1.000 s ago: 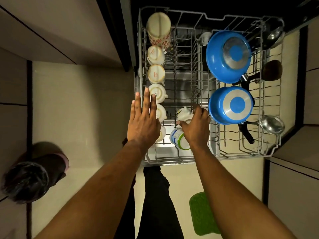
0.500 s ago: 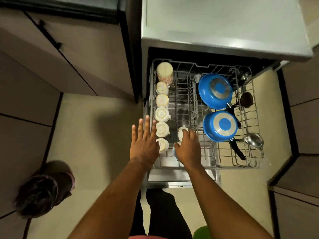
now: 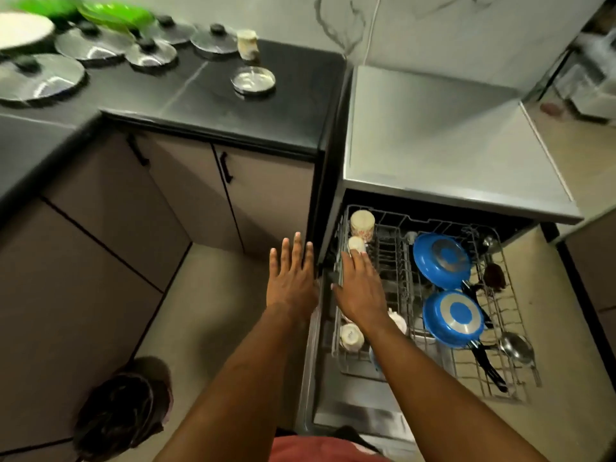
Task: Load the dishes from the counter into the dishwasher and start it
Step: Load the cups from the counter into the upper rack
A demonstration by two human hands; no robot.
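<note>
The dishwasher's wire rack [image 3: 520, 391] is pulled out low on the right. It holds a row of upturned cups [image 3: 362, 225] along its left side, two blue pans [image 3: 441, 260] and a steel ladle [image 3: 516, 346]. My right hand [image 3: 360, 288] hovers flat over the rack's left edge, fingers straight, holding nothing. My left hand [image 3: 291, 278] is spread open just left of the rack, over the floor. On the black counter [image 3: 266, 118] stand several steel lids [image 3: 38, 76], a small steel plate [image 3: 253, 80], a cup [image 3: 247, 44] and green plates [image 3: 110, 15].
The dishwasher's grey top [image 3: 433, 135] juts out beside the counter. Beige cabinet doors [image 3: 260, 201] with black handles run below the counter. A dark bin [image 3: 123, 415] with a black liner stands on the floor at lower left.
My view has tilted up, so the counter and its dishes now show. My right hand has let go of the white and green cup and lifted with straight fingers. My left hand stays open.
</note>
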